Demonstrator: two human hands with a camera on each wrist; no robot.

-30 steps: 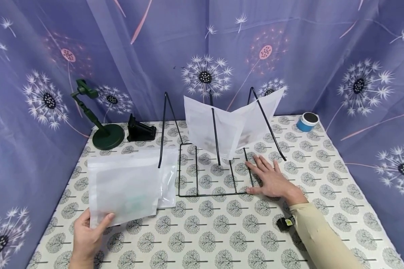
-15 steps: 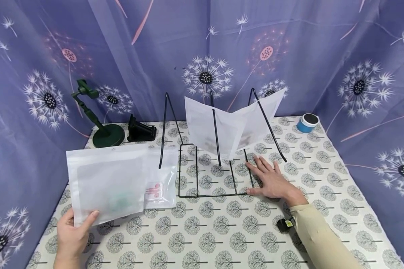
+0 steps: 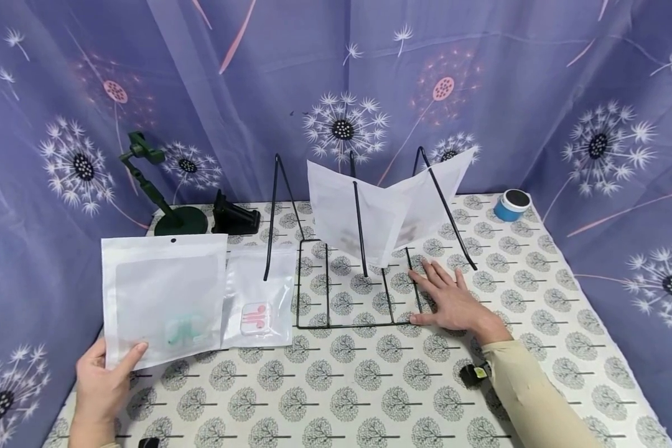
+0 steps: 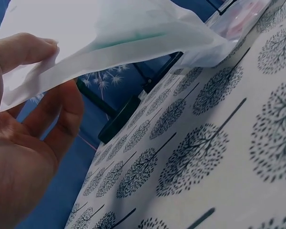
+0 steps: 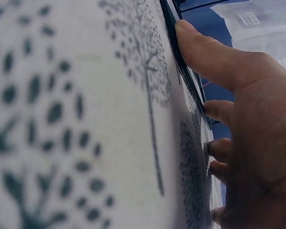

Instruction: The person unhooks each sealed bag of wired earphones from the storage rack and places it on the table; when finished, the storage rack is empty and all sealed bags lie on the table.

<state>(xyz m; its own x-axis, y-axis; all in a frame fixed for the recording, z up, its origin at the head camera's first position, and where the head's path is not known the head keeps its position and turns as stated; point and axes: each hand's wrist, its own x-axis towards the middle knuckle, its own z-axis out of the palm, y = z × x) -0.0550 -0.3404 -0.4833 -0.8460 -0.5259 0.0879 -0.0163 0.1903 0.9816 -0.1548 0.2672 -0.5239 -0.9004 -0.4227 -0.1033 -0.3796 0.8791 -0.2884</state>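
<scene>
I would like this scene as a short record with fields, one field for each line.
Left hand: pinches a white pouch near its lower left corner
Right hand: spread at the right end of the wire rack
Inside rack: two white pouches
At rack's left: smaller pouch with pink item
Far side: green stand, black holder, blue jar

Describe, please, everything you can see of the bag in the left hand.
The bag is flat, white and plastic-looking, with a translucent panel inside a paler border. A small hole sits near its top edge; something green shows through at lower right. The left hand pinches its lower left corner, holding it tilted. Left of the rack, it partly hides another bag; whether they touch is unclear.
</scene>
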